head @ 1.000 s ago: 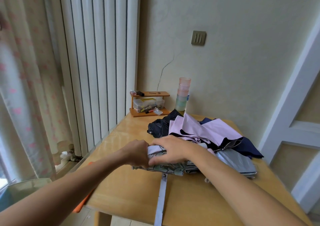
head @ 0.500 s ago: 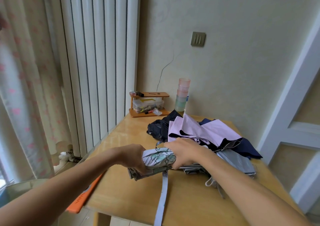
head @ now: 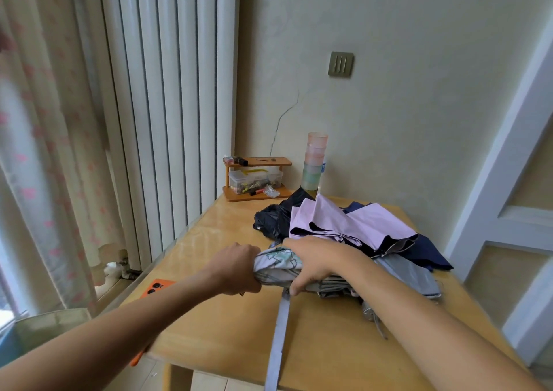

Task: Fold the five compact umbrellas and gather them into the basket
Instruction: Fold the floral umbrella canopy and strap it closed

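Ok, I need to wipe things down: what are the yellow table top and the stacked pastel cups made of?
Yellow table top: probably varnished wood or laminate, glossy; faint grain and window glare show. Stacked pastel cups: likely frosted plastic, matte and translucent; light glows through them.

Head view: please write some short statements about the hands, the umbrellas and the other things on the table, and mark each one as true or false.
1. The left hand and the right hand both grip the patterned umbrella. True.
2. A grey strap runs from this umbrella toward the near edge of the table. True.
3. The lilac umbrella is rolled up tight. False: its cloth lies loose and spread on the pile behind the hands.
4. The stack of cups stands at the near edge of the table. False: it stands at the far edge, by the wall.
5. The orange phone lies at the left edge of the table. True.
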Tool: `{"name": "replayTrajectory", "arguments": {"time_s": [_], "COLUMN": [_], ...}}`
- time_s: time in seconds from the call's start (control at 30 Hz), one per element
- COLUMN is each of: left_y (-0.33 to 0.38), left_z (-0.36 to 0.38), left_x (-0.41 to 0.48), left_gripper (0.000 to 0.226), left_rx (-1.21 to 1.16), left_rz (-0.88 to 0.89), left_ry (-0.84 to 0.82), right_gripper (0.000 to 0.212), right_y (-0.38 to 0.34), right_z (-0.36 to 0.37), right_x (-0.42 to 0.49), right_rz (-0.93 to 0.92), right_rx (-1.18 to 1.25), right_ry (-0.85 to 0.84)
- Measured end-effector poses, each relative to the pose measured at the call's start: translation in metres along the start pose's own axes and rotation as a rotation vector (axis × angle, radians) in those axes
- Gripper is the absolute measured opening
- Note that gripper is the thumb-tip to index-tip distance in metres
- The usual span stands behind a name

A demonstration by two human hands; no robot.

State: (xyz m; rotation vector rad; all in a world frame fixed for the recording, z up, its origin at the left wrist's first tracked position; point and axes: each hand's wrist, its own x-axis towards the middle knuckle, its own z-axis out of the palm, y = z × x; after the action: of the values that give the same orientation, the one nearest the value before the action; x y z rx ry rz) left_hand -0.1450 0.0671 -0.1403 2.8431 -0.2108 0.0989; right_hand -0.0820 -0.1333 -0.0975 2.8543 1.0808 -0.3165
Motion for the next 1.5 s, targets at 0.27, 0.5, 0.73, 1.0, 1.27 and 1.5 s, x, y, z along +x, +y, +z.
{"name": "replayTrajectory", "arguments": {"time_s": [0.27, 0.5, 0.73, 1.0, 1.27, 1.5], "left_y": [-0.018, -0.015, -0.006, -0.044, -0.03, -0.032], "left_z": [-0.008, -0.024, -0.034, -0.03, -0.016, -0.015], "left_x": [-0.003, 0.007, 0.008, 0.005, -0.001, 0.001], "left_gripper": [0.027, 0.074, 0.03, 0.009, 0.021, 0.006], "left_rx": [-0.389, -0.171, 0.052, -0.011, 0.014, 0.224], "left_rz": [-0.074, 0.01, 0.258, 0.232, 0.353, 0.582], "left_ry": [-0.191, -0.364, 0.057, 0.105, 0.33, 0.445], "right_gripper": [0.044, 0.039, 0.041, 0.04, 0.04, 0.04], "right_y": [0.0, -0.005, -0.002, 0.016, 0.012, 0.012], "right_z": [0.022, 0.027, 0.025, 0.037, 0.037, 0.029], "right_x": [-0.004, -0.004, 0.0, 0.004, 0.011, 0.009], "right_rz": [-0.027, 0.015, 0.042, 0.068, 0.074, 0.067], "right_rx": [-0.289, -0.235, -0.226, -0.183, -0.16, -0.161], "right_ry": [0.404, 0.267, 0.267, 0.267, 0.289, 0.263]}}
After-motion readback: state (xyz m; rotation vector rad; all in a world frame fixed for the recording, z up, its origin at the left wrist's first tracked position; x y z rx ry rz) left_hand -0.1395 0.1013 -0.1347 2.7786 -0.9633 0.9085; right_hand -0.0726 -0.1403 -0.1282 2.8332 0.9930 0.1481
